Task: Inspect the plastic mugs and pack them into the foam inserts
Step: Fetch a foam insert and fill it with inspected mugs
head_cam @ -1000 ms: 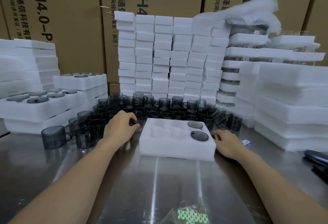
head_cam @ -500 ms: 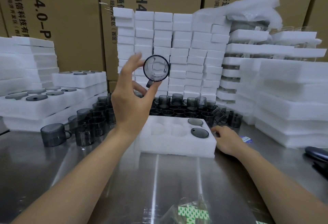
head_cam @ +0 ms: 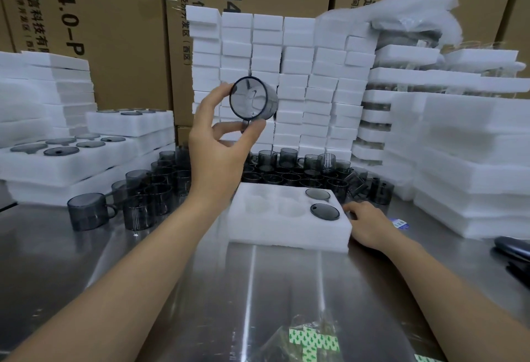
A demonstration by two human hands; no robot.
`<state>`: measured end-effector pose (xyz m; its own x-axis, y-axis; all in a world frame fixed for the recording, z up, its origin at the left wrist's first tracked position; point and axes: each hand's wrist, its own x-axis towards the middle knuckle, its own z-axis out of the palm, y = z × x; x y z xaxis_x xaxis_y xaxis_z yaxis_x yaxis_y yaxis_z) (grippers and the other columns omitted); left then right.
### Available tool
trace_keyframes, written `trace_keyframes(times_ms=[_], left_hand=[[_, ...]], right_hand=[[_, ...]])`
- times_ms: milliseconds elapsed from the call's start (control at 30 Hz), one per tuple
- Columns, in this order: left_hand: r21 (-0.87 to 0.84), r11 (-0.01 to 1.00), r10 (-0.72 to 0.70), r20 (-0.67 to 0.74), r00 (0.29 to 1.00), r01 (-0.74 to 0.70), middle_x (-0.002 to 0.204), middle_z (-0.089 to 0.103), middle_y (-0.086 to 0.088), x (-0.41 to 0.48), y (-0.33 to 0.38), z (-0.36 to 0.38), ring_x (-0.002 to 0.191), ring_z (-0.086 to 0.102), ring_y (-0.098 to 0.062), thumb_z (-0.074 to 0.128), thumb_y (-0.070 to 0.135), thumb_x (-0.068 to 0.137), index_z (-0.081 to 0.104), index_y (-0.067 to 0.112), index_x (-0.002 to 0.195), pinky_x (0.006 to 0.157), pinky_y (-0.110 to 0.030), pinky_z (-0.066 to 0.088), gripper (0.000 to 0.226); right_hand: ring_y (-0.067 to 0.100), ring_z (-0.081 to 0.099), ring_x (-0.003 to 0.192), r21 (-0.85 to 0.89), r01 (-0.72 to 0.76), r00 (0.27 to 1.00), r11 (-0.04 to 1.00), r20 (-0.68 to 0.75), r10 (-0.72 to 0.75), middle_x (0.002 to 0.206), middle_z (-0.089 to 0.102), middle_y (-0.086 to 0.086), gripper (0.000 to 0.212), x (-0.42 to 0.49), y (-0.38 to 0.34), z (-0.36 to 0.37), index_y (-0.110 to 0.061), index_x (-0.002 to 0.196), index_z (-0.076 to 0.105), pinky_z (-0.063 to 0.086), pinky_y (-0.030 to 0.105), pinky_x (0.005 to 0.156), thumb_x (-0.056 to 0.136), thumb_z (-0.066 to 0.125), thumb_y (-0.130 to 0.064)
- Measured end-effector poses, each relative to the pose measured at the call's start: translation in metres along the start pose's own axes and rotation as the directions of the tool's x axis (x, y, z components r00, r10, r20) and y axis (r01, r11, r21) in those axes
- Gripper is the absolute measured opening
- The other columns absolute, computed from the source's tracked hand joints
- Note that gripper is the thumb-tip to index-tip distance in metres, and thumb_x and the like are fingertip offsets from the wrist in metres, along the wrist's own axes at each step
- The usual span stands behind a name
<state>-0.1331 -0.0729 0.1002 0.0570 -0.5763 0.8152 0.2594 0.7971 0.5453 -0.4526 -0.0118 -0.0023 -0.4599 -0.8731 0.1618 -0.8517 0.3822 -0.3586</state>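
Raised in the middle of the frame, the left hand [head_cam: 220, 143] pinches a smoky transparent mug [head_cam: 253, 97] between a fingertip on its upper left rim and the thumb underneath. The mug is turned on its side so that one round end faces the camera, with its handle pointing down by the thumb. It is held in the air against a wall of stacked foam blocks [head_cam: 295, 74], well above the table. Below it, in the lower centre, a white foam insert [head_cam: 286, 229] lies flat on the steel table [head_cam: 258, 290]. The two sockets at its right end hold packed mugs [head_cam: 324, 211], and the other sockets show only white foam. The right hand [head_cam: 370, 225] lies on the table just beside the insert's right end, fingers relaxed and gripping nothing, fingertips at the foam's edge. Loose mugs [head_cam: 149, 189] crowd the table behind and to the left of the insert. At the left edge of the frame are filled inserts [head_cam: 66, 158], at the right tall piles of foam sheets [head_cam: 473, 160], and across the top cardboard boxes [head_cam: 114, 31]. A clear plastic bag [head_cam: 312, 341] with a green and white print lies at the bottom edge
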Motion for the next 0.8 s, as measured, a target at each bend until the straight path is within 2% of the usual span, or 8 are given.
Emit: trace_keyframes(times_ms=[67, 167, 267, 333, 433, 500, 700, 800], left_hand=[[-0.219, 0.947, -0.223, 0.077, 0.972, 0.234, 0.138, 0.069, 0.018, 0.005, 0.001, 0.000, 0.116, 0.072, -0.007, 0.084, 0.032, 0.093, 0.060, 0.037, 0.141, 0.081, -0.025, 0.056, 0.053], [-0.387, 0.737, -0.486, 0.266, 0.832, 0.554, 0.125, 0.076, 0.015, 0.012, -0.001, -0.004, 0.114, 0.067, -0.007, 0.077, 0.047, 0.091, 0.070, 0.031, 0.134, 0.075, -0.022, 0.048, 0.046], [-0.487, 0.445, -0.604, 0.457, 0.653, 0.752, 0.125, 0.077, 0.007, 0.013, -0.005, -0.008, 0.097, 0.071, -0.009, 0.071, 0.056, 0.096, 0.076, 0.018, 0.126, 0.067, -0.021, 0.048, 0.048], [-0.475, 0.336, -0.595, 0.562, 0.574, 0.813, 0.136, 0.074, 0.004, 0.011, -0.006, -0.009, 0.089, 0.071, -0.008, 0.073, 0.058, 0.094, 0.080, 0.013, 0.125, 0.067, -0.022, 0.048, 0.055], [-0.427, 0.300, -0.572, 0.635, 0.519, 0.853, 0.137, 0.074, 0.004, 0.009, -0.005, -0.010, 0.087, 0.069, -0.008, 0.072, 0.059, 0.094, 0.081, 0.010, 0.122, 0.069, -0.023, 0.047, 0.057], [-0.412, 0.283, -0.574, 0.651, 0.497, 0.866, 0.129, 0.076, 0.006, 0.008, -0.005, -0.009, 0.084, 0.068, -0.008, 0.069, 0.059, 0.097, 0.074, 0.009, 0.135, 0.070, -0.024, 0.046, 0.063], [-0.388, 0.291, -0.580, 0.655, 0.483, 0.875, 0.117, 0.078, 0.007, 0.007, -0.003, -0.007, 0.079, 0.066, -0.009, 0.064, 0.061, 0.099, 0.068, 0.008, 0.142, 0.068, -0.025, 0.047, 0.068], [-0.381, 0.300, -0.585, 0.651, 0.484, 0.875, 0.119, 0.077, 0.005, 0.008, -0.005, -0.007, 0.079, 0.067, -0.009, 0.064, 0.061, 0.099, 0.071, 0.008, 0.139, 0.068, -0.025, 0.047, 0.067]], right_hand=[[0.037, 0.055, 0.126, -0.004, 0.002, 1.000, 1.000, 0.003, -0.002, 0.134, 0.055, 0.011, 0.042, 0.000, 0.000, 0.000, -0.030, 0.139, 0.065, 0.048, 0.050, 0.108, 0.102, 0.057, -0.049], [0.037, 0.056, 0.125, -0.009, 0.003, 1.000, 1.000, 0.006, -0.003, 0.132, 0.056, 0.011, 0.043, 0.000, 0.000, 0.000, -0.029, 0.138, 0.065, 0.048, 0.050, 0.107, 0.102, 0.057, -0.050], [0.036, 0.053, 0.127, -0.011, 0.003, 1.000, 1.000, 0.014, -0.003, 0.129, 0.054, 0.009, 0.044, 0.000, 0.000, -0.001, -0.031, 0.140, 0.063, 0.047, 0.050, 0.109, 0.102, 0.057, -0.051], [0.036, 0.053, 0.128, -0.012, 0.004, 1.000, 1.000, 0.015, -0.004, 0.126, 0.055, 0.008, 0.044, 0.000, 0.001, -0.001, -0.031, 0.141, 0.063, 0.046, 0.049, 0.109, 0.102, 0.057, -0.051], [0.036, 0.054, 0.126, -0.019, 0.006, 1.000, 1.000, 0.015, -0.005, 0.127, 0.056, 0.010, 0.044, -0.001, 0.000, -0.001, -0.031, 0.140, 0.063, 0.047, 0.049, 0.108, 0.102, 0.057, -0.050], [0.036, 0.054, 0.125, -0.022, 0.008, 1.000, 1.000, 0.018, -0.007, 0.127, 0.057, 0.010, 0.043, -0.001, -0.001, -0.001, -0.030, 0.139, 0.064, 0.048, 0.050, 0.107, 0.102, 0.057, -0.049], [0.037, 0.054, 0.128, -0.023, -0.014, 1.000, 1.000, 0.016, 0.015, 0.134, 0.056, 0.011, 0.043, -0.003, -0.002, -0.002, -0.031, 0.140, 0.063, 0.047, 0.049, 0.109, 0.102, 0.057, -0.049], [0.033, 0.063, 0.118, 0.038, -0.010, 1.000, 0.999, -0.021, 0.011, 0.122, 0.068, 0.005, 0.035, -0.007, -0.004, -0.002, -0.030, 0.133, 0.068, 0.051, 0.046, 0.105, 0.101, 0.060, -0.043]])
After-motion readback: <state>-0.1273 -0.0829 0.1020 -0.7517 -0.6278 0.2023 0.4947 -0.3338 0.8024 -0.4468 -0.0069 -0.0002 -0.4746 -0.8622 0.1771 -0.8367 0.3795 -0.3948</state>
